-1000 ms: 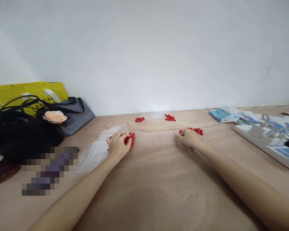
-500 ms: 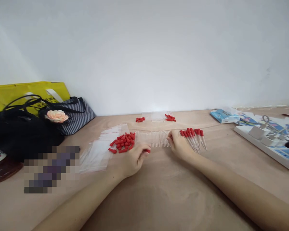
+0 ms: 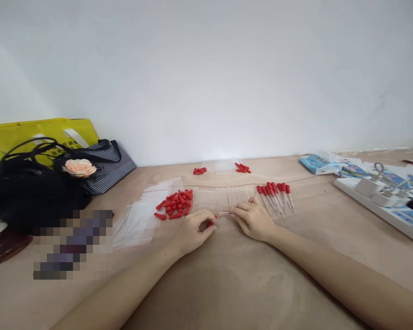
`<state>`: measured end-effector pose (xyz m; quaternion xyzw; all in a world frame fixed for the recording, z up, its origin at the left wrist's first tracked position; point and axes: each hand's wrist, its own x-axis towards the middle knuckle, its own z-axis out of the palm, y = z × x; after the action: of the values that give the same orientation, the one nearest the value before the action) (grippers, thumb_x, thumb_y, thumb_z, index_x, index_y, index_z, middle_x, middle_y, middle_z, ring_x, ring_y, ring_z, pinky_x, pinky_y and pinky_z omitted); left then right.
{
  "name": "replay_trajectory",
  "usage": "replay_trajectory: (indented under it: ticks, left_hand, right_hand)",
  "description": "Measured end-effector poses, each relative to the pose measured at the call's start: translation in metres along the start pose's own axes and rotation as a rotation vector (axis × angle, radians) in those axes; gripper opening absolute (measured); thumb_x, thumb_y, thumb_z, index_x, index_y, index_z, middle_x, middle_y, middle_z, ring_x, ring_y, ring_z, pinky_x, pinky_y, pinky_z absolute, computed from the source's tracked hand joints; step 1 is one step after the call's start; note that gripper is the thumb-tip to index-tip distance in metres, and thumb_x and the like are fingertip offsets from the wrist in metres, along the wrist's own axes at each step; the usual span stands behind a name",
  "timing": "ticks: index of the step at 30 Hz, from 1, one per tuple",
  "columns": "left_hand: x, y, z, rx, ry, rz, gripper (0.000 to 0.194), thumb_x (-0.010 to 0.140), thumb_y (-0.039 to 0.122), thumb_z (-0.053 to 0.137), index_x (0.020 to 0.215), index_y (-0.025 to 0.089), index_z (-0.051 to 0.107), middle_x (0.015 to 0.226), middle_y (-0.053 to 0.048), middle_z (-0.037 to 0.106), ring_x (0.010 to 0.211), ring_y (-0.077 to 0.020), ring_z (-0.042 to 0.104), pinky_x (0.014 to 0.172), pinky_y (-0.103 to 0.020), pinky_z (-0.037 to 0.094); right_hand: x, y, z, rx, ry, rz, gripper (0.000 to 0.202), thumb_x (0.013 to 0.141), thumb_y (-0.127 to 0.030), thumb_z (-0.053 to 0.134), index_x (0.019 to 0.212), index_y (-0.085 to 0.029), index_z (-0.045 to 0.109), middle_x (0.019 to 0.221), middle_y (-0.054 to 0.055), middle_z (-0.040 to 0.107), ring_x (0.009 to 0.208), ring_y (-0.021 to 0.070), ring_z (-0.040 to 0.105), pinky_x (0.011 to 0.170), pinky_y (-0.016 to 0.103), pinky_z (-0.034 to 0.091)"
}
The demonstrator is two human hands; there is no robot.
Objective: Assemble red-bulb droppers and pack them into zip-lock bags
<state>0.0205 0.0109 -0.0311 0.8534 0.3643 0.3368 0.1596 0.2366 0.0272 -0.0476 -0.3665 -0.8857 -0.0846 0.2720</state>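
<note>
My left hand [image 3: 195,233] is closed, with a red rubber dropper bulb [image 3: 209,223] between thumb and fingers. A small bit of red also shows at its fingertips. Facing it, my right hand [image 3: 253,220] pinches a clear glass dropper tube [image 3: 223,213], whose free end points left towards the bulb, a small gap apart. Just beyond both hands lies a row of clear tubes [image 3: 220,198] side by side. A pile of red bulbs [image 3: 175,205] sits beyond my left hand. Several droppers with red bulbs fitted [image 3: 275,197] lie beyond my right hand.
Clear plastic bags [image 3: 141,220] lie left of the pile. Near the wall are two small groups of red bulbs [image 3: 199,171] and another clear bag [image 3: 220,166]. Handbags [image 3: 106,165] stand at the left; a power strip [image 3: 375,197] and a blue tissue pack [image 3: 318,164] at the right.
My right hand has come from the right end of the tube row towards me, bringing a tube in front of my left hand. My left hand has turned slightly and lowered, still holding a bulb.
</note>
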Motion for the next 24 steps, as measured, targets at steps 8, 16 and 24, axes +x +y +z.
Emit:
replay_trajectory:
  ticks: [8, 16, 24]
  left_hand:
    - [-0.002, -0.004, 0.004, 0.165, 0.113, -0.039, 0.015, 0.078, 0.018, 0.052, 0.087, 0.019, 0.063, 0.106, -0.008, 0.058, 0.092, -0.0181, 0.059, 0.079, -0.032, 0.048]
    - [0.002, 0.000, 0.002, 0.093, 0.128, -0.036, 0.017, 0.083, 0.021, 0.048, 0.091, 0.019, 0.062, 0.083, -0.003, 0.067, 0.075, -0.0148, 0.062, 0.068, -0.027, 0.050]
    - [0.001, -0.004, 0.003, 0.095, 0.147, -0.029, 0.020, 0.084, 0.026, 0.046, 0.088, 0.019, 0.064, 0.093, -0.005, 0.065, 0.082, -0.0160, 0.061, 0.073, -0.029, 0.050]
  right_hand:
    - [0.000, -0.004, 0.000, 0.018, 0.044, -0.005, 0.024, 0.086, -0.020, 0.039, 0.097, -0.018, 0.060, 0.072, 0.002, 0.061, 0.064, 0.0120, 0.051, 0.068, 0.031, 0.021]
    - [0.002, -0.011, 0.002, 0.068, 0.091, -0.038, 0.024, 0.084, -0.018, 0.041, 0.099, -0.018, 0.060, 0.071, 0.001, 0.064, 0.062, 0.0105, 0.052, 0.073, 0.032, 0.023]
    - [0.002, -0.016, 0.000, 0.086, 0.102, -0.098, 0.027, 0.085, -0.017, 0.040, 0.106, -0.017, 0.057, 0.080, 0.003, 0.066, 0.066, 0.0110, 0.055, 0.074, 0.033, 0.024]
